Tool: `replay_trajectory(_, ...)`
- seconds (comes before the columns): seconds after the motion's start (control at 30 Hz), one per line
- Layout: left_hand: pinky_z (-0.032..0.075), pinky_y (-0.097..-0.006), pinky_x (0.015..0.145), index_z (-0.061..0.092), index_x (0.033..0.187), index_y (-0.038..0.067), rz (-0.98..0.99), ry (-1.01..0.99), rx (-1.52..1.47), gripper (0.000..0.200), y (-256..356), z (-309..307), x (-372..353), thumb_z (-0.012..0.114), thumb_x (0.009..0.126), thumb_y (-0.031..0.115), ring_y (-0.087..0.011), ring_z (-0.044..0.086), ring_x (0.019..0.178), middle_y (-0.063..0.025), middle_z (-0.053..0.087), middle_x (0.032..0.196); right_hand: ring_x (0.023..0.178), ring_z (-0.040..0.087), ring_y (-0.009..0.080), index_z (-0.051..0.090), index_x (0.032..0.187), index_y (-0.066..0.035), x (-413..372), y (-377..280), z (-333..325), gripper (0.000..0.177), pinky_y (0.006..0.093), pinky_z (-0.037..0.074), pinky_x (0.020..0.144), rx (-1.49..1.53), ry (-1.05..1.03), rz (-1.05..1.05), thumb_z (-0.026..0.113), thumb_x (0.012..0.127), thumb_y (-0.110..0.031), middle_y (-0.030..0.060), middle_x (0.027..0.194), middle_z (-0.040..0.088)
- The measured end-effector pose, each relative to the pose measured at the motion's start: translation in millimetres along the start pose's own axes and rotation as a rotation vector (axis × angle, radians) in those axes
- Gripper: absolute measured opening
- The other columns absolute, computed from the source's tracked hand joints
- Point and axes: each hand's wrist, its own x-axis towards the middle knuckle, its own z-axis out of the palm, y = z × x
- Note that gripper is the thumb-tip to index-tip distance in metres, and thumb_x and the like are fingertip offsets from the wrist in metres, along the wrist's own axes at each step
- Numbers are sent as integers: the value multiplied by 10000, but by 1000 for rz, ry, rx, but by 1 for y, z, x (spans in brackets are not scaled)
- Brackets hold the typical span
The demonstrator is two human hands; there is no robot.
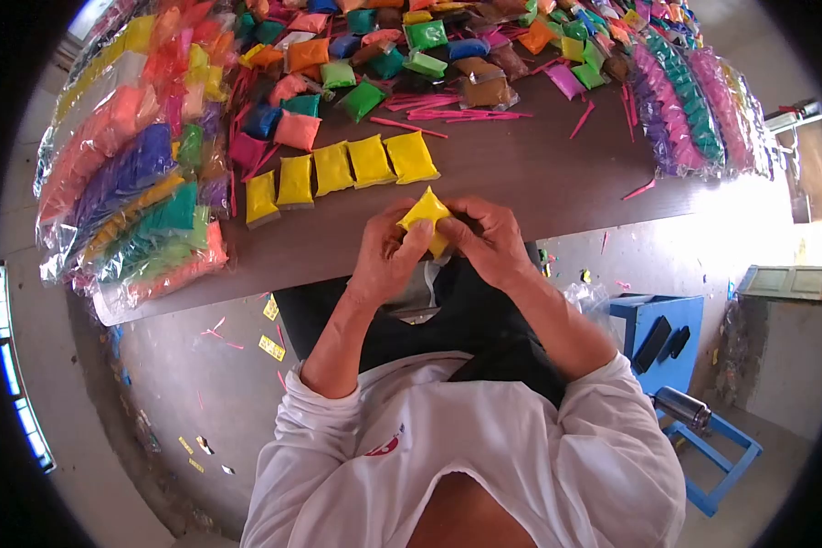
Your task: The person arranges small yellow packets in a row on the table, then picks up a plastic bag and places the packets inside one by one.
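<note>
A small yellow packet (426, 210) is held between both hands just off the front edge of the table, one corner pointing away from me. My left hand (395, 245) grips its left side, thumb pressed on the face. On the right side, my right hand (484, 239) pinches it with thumb and fingers. Beyond them, several like yellow packets (332, 168) lie in a slanting row on the brown tabletop (539, 169). What fills the packets cannot be made out.
Loose coloured packets (365, 99) and pink strips (447, 114) cover the table's back. Bundled packets in clear bags are stacked at the left (119, 173) and right (694, 110). A blue stool (676, 315) and a steel flask (682, 407) are at my right.
</note>
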Motion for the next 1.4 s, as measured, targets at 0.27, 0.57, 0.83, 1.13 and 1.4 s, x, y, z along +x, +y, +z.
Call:
replay_trajectory(0.27, 492, -228, 714, 531, 1189, -63, 37, -70, 148, 440, -5, -2, -1, 602, 944, 296, -95, 583, 856, -81, 612, 991, 758, 564, 80, 627, 1061, 11, 1, 2, -12, 235, 242, 494, 681, 58, -105, 31, 619, 955, -199, 38, 871, 632)
replay_trajectory(0.57, 502, -257, 763, 520, 1200, -66, 19, -64, 57, 443, -10, -4, 2, 591, 939, 285, -117, 585, 913, -93, 600, 1036, 761, 565, 75, 612, 1070, -1, -1, 4, 4, 246, 240, 502, 691, 155, 47, 37, 629, 952, -215, 49, 902, 642)
replay_trajectory(0.83, 485, -274, 799, 555, 1142, -56, 126, -74, 236, 382, 2, 1, 2, 589, 918, 251, -160, 589, 928, -131, 590, 1038, 782, 584, 110, 584, 1064, -6, 2, 2, -11, 237, 256, 512, 707, 73, -114, 33, 609, 957, -216, 73, 903, 626)
replay_trajectory(1.13, 471, -287, 775, 585, 1087, -40, 51, -66, 261, 326, -5, -5, 3, 574, 901, 227, -165, 574, 924, -115, 577, 1024, 762, 580, 115, 562, 1020, -23, -3, 0, 8, 232, 265, 507, 686, 62, 78, -20, 602, 961, -244, 65, 856, 602)
replay_trajectory(1.4, 473, -310, 747, 596, 1040, -28, 140, -82, 263, 380, -13, 0, 2, 562, 923, 332, -193, 592, 893, -136, 576, 1010, 679, 481, 55, 559, 869, -41, 5, -2, -3, 259, 230, 417, 601, 150, -73, -11, 563, 985, -273, -8, 727, 502)
